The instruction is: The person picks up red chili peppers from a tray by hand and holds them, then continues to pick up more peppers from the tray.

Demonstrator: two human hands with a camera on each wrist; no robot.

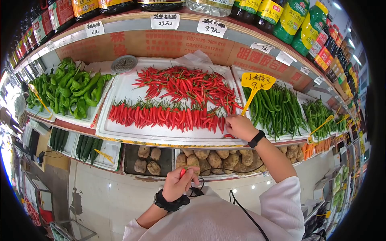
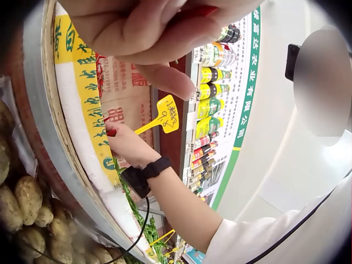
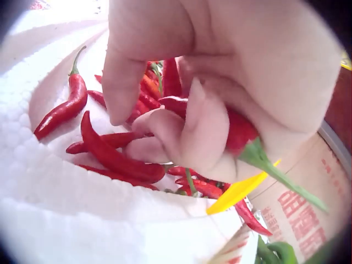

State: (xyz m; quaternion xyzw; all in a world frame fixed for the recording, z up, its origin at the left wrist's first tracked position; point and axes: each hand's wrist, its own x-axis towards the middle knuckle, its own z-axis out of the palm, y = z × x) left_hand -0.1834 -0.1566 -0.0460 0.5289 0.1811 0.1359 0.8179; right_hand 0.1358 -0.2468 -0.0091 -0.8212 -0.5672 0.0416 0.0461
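A white foam tray [image 1: 124,88] bears a loose heap of red chilies [image 1: 177,80] at the back and a neat row of red chilies [image 1: 161,116] along its front, tips toward me. At the row's right end, my right hand [image 1: 241,127] reaches into the tray's front corner. Its curled fingers hold a red chili [image 3: 241,132] against the palm, green stem sticking out, and the fingertips are right at other loose chilies [image 3: 118,157]. Nearer my body, my left hand [image 1: 179,184] is raised in front of the shelf, holding a red chili [image 1: 183,172] mostly hidden by the fingers.
A yellow price tag [image 1: 257,82] stands beside the right hand. Trays of green peppers [image 1: 66,90] and long green chilies [image 1: 277,108] flank the foam tray. Potatoes [image 1: 215,159] lie on the shelf below; bottles [image 1: 291,20] line the one above. A black cable [image 1: 249,215] hangs near my body.
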